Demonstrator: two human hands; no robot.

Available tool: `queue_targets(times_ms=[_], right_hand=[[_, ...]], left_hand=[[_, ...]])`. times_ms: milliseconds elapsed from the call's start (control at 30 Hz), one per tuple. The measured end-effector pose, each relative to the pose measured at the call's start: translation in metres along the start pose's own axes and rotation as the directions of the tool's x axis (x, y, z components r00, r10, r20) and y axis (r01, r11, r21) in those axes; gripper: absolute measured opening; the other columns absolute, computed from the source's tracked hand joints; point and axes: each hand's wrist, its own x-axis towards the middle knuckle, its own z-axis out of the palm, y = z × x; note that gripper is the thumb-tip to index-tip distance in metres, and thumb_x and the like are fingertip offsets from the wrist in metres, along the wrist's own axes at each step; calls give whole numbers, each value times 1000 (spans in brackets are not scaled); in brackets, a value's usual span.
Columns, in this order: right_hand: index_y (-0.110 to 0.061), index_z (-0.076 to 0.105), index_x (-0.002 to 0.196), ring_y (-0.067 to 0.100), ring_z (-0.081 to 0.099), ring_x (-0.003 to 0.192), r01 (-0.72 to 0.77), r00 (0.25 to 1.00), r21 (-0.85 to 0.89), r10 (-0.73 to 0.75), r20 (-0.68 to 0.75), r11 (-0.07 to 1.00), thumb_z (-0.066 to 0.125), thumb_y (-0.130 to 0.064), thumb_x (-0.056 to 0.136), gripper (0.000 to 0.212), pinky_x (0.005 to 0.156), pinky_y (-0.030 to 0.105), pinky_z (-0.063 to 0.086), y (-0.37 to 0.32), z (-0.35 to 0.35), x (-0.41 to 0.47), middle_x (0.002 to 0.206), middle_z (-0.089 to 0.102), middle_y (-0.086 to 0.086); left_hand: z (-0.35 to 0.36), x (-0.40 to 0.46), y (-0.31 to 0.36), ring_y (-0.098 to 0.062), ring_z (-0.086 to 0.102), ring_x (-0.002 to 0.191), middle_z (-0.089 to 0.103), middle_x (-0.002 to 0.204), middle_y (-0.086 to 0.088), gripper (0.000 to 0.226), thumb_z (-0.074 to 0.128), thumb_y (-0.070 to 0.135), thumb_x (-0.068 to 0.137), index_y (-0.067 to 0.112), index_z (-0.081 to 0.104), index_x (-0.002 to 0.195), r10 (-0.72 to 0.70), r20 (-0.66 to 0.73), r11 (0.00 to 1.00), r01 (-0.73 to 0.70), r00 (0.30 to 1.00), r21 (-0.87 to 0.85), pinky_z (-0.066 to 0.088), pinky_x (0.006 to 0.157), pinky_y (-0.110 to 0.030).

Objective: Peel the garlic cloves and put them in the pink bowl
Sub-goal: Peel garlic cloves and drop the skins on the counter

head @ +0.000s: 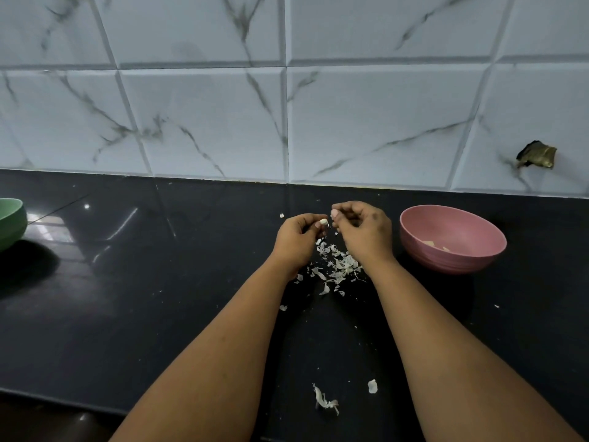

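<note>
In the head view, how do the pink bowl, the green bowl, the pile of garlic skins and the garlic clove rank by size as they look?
1. pink bowl
2. pile of garlic skins
3. garlic clove, pinched in the left hand

The green bowl is cut by the frame edge, so I cannot rank it.

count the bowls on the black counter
2: a pink round bowl right of the hands, and a green bowl cut off at the left edge. Others may lie out of view.
</note>
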Motion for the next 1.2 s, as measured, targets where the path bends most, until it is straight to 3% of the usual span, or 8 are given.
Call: queue_targets(times_ms=[100,233,367,533,767,933,1200], right_hand=[[-19,75,99,1,65,80,62,989,-91,-49,142,994,71,-11,85,17,70,7,49,1,2,-2,92,71,-6],[-20,75,91,-1,65,74,38,990,-79,-27,137,996,73,-9,83,14,66,6,47,1,4,-3,84,72,-7],[-19,74,98,10,69,81,-77,988,47,70,140,996,72,-7,84,18,74,18,54,1,5,-2,87,72,-1],[-10,76,96,10,71,81,-243,966,263,209,153,934,75,-6,81,15,71,16,53,-3,4,-5,89,75,4],[-14,78,85,16,73,86,-215,967,255,169,190,943,83,-7,72,15,82,29,57,0,2,-5,85,76,2],[-14,77,84,15,73,82,-189,976,305,144,162,933,81,-5,74,15,76,22,56,-8,3,-6,83,76,3],[-16,75,89,17,72,86,-203,974,327,155,166,923,78,-2,76,20,79,25,57,-6,3,-5,86,75,5]], left_hand=[[-1,0,0,-24,69,99,74,99,-8,22,52,7,99,12,72,107,44,9,990,-45,999,132,55,93,-39],[-1,-1,0,-17,67,105,73,108,-4,26,53,6,98,12,70,116,87,-15,973,-81,996,215,53,97,-41],[0,-2,1,-18,68,100,69,100,-2,29,57,7,96,13,63,124,72,-81,988,-59,994,142,55,94,-36],[-3,-3,4,-19,70,91,72,92,-5,19,70,12,89,13,68,108,64,-162,996,-54,985,69,58,85,-32],[-3,-3,3,-7,70,85,73,88,5,15,67,5,88,15,72,98,133,-180,978,-100,975,181,57,87,-29],[-5,-3,7,-12,72,86,74,90,-4,13,67,2,89,6,72,101,128,-189,991,-120,974,57,58,79,-23],[-4,-5,8,-12,72,88,75,92,-6,15,68,0,89,4,72,103,99,-159,994,-105,982,-34,57,79,-20]])
